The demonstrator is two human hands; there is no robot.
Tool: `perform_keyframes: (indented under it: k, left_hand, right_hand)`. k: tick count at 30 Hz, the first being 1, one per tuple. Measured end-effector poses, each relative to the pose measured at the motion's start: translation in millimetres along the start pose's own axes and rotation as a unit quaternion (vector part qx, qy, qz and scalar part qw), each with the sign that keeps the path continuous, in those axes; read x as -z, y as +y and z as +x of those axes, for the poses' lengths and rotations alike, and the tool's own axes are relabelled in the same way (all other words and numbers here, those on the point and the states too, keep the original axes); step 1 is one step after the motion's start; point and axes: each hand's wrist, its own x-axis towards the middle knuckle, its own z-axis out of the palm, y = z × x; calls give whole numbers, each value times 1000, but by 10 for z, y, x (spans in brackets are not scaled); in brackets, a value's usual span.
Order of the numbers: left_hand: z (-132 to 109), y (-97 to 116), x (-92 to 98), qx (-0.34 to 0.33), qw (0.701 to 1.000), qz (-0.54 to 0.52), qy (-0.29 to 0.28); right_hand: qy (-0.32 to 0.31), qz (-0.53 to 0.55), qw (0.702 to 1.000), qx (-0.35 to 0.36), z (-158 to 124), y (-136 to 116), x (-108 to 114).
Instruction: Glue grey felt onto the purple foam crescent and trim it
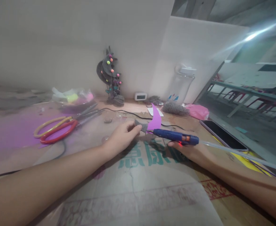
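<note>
My left hand pinches a small grey felt piece with a curved purple sheet standing up against it. My right hand grips a blue hot glue gun; its nozzle points left and touches the grey piece where it meets the purple sheet. A clear glue stick trails out of the gun's back to the right. Both hands rest over a printed cardboard sheet on the table.
Red and yellow scissors lie to the left on purple material. A grey ornament with coloured balls stands at the wall, beside a small clock, a plastic bottle and a pink bag. A phone lies right.
</note>
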Motion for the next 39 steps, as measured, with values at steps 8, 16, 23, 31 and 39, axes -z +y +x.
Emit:
perform_keyframes:
  k: [8,16,23,31,39]
  left_hand:
    - [16,-37,-11,-2,1000,-16,-11]
    - [10,-28,-10,-5,1000,-4,-9]
    - [4,5,-4,-9,1000,-5,-14]
    - [2,-23,-2,-15,1000,12,-17]
    - [2,-59,-13,-34,999,-1,-21]
  right_hand:
    - [19,13,1000,-15,16,-20,-24]
    - [14,-8,1000,-17,2,101,-13]
    - [9,16,1000,-15,35,153,-28]
    - [27,18,999,-29,28,112,-26]
    - [53,13,998,-33,51,14,-20]
